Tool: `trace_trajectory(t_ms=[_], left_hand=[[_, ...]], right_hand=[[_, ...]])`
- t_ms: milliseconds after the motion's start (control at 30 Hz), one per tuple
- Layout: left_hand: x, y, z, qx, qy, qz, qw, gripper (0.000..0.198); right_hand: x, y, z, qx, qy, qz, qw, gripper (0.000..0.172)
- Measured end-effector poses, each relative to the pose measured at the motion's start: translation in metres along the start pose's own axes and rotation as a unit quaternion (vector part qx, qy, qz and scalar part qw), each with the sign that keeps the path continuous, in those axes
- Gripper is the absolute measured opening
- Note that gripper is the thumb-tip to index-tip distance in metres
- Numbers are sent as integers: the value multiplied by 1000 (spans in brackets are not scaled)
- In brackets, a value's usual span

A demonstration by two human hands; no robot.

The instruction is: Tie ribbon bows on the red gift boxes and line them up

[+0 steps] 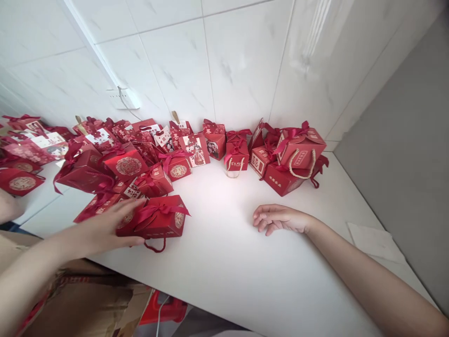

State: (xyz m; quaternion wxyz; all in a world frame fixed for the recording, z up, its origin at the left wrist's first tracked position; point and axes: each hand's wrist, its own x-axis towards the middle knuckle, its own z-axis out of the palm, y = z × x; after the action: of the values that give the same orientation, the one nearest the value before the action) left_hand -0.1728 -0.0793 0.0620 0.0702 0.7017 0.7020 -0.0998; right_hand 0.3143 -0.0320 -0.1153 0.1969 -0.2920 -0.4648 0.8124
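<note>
1. The left hand (107,229) reaches in from the lower left, palm down, with fingers stretched over the top of a red gift box (162,219) and the thumb extended along its near side. Whether it grips the box or merely rests there, I cannot tell.

2. The right hand (280,219) holds nothing; its fingers are loosely bent and point inward over the bare middle of the white table (224,267), its forearm running back to the lower right.

3. That gift box lies near the table's front edge, left of centre, closed with a ribbon bow (161,211) (a dark red cord handle (158,248) loops out at its front). Its contents are hidden.

4. Behind and left of it, more red boxes (128,164) crowd together, many tied with ribbon.

5. To the right, near the wall, a box with a gold cord handle (303,147) sits on top of another red box (280,180), both closed.

6. Below the table edge, at lower left, stands an open brown cardboard carton (87,304); what it holds is unclear.
</note>
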Motion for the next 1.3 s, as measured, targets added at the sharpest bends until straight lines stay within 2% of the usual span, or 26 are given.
trace_trajectory(t_ms=[33,100,133,200,267,300,367,500,533,600,633,667,733,867,933,1000,1067,1167,1300], left_hand=[[5,9,11,19,-49,20,998,106],[16,33,33,80,-50,-59,994,103],[22,47,42,89,-39,-71,993,98],[32,77,51,69,4,-21,997,90],[42,108,51,37,44,44,997,88],[47,124,50,28,59,85,994,90],[61,155,47,9,78,167,983,94],[99,212,42,-62,84,333,937,98],[111,223,41,-76,76,373,922,98],[134,241,42,-97,61,432,895,102],[145,247,45,-114,64,445,886,101],[154,251,50,-139,78,449,879,101],[168,256,65,-211,139,438,863,97],[172,255,106,-332,320,384,800,73],[166,253,119,-354,366,357,783,62],[158,252,123,-364,381,351,775,51],[152,252,121,-370,381,358,768,43],[145,254,117,-357,352,377,779,45],[144,258,116,-333,329,398,789,48]], right_hand=[[0,0,0,-2,1,-4,1000,27],[1,0,-1,-6,-1,-8,1000,29],[2,-1,-1,-8,-4,-9,1000,30],[3,-2,-1,-14,-14,-10,1000,31],[4,-2,0,-52,-12,-29,998,34],[5,-2,1,-91,8,-58,994,34],[7,-2,3,-172,91,-143,970,34],[9,0,0,-226,307,-295,876,33],[8,-1,-2,-252,359,-335,834,29],[7,-1,-6,-325,448,-410,726,23],[6,-1,-8,-360,476,-435,674,24],[6,-1,-10,-387,494,-448,636,27],[7,-2,-11,-411,507,-452,608,34],[9,-4,-7,-417,507,-443,610,41],[9,-5,-5,-392,497,-448,631,45],[9,-5,-4,-348,482,-467,654,47],[10,-4,-5,-316,478,-485,661,48],[12,0,-6,-340,468,-487,655,54],[14,4,-1,-366,400,-492,681,52]])
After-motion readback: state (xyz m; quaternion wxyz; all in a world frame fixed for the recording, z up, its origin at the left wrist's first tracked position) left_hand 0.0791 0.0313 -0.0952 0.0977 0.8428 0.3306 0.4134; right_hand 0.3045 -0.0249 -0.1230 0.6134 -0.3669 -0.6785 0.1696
